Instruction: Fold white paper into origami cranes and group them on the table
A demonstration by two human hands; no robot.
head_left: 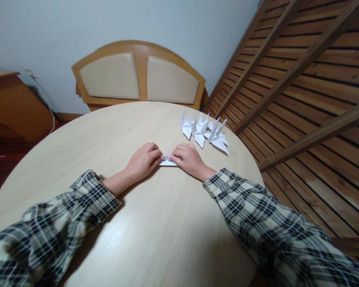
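A small folded piece of white paper [167,162] lies on the round wooden table [155,223], between my two hands. My left hand [145,159] is closed on its left end, fingers curled and thumb against the paper. On the other end my right hand [189,158] is closed in the same way, thumb pointing inward. Much of the paper is hidden under the fingers. Just beyond my right hand stand several white origami cranes [200,131], grouped close together with wings and necks raised.
Past the table's far edge rises a wooden headboard [142,75] with two cream padded panels. Slanted wooden slats [305,87] flank the table on the right. At the far left is a wooden desk [14,103], with a white cord [49,99] hanging by the wall.
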